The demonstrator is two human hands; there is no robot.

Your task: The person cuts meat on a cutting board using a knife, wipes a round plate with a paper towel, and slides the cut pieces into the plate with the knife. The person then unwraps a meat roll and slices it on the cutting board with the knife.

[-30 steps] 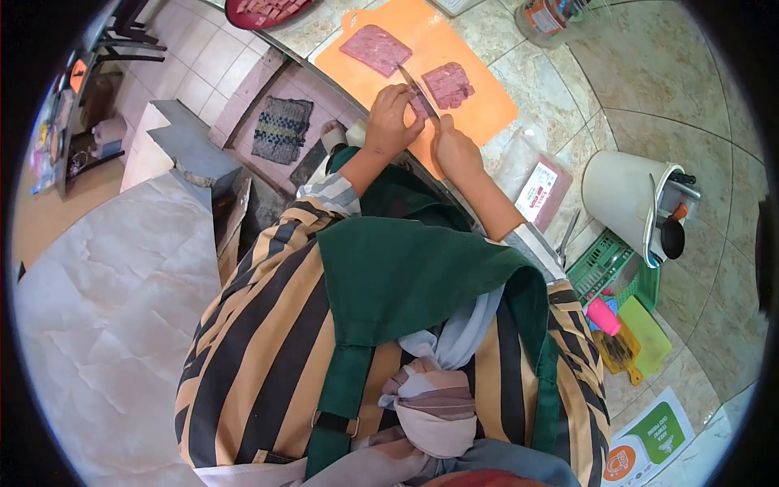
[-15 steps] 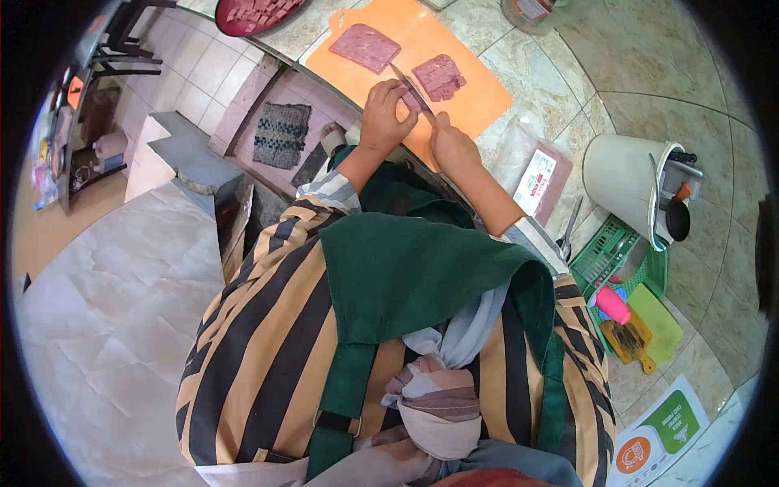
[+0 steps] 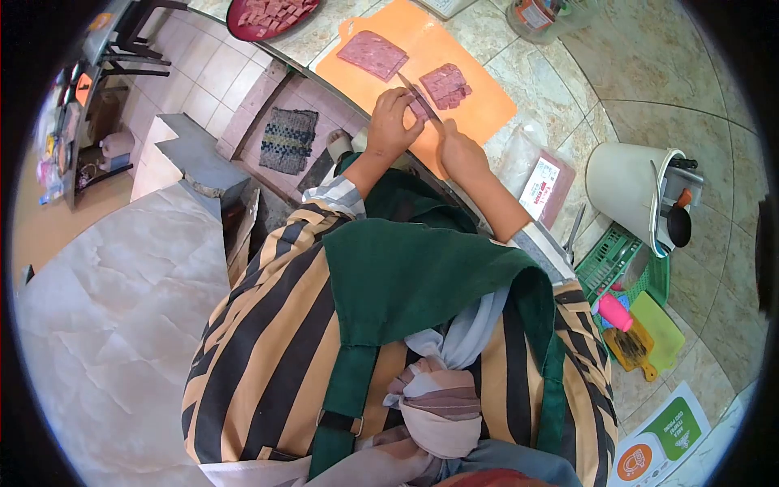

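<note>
An orange cutting board (image 3: 487,104) lies on the counter. My right hand (image 3: 464,156) grips a knife (image 3: 419,96), its blade pointing up and left across the board. Curled fingers of my left hand (image 3: 393,122) hold a small piece of pink processed meat (image 3: 419,110) beside the blade, partly hidden by hand and knife. A flat slab of the same meat (image 3: 373,55) rests just beyond the knife tip. To the right of the blade sits a clump of cut meat (image 3: 445,86), with cut lines visible.
A red plate (image 3: 243,31) of diced meat stands at the top left. Right of the board lie a packaged slab of meat (image 3: 552,191) and a white bucket (image 3: 621,180) of utensils. Farther down are a green basket (image 3: 604,258) and small cutting boards (image 3: 659,331). A jar (image 3: 531,18) stands above.
The whole view has shifted slightly, so the counter items appear a little lower and to the right. Both hands keep their holds, and the knife stays beside the small meat piece.
</note>
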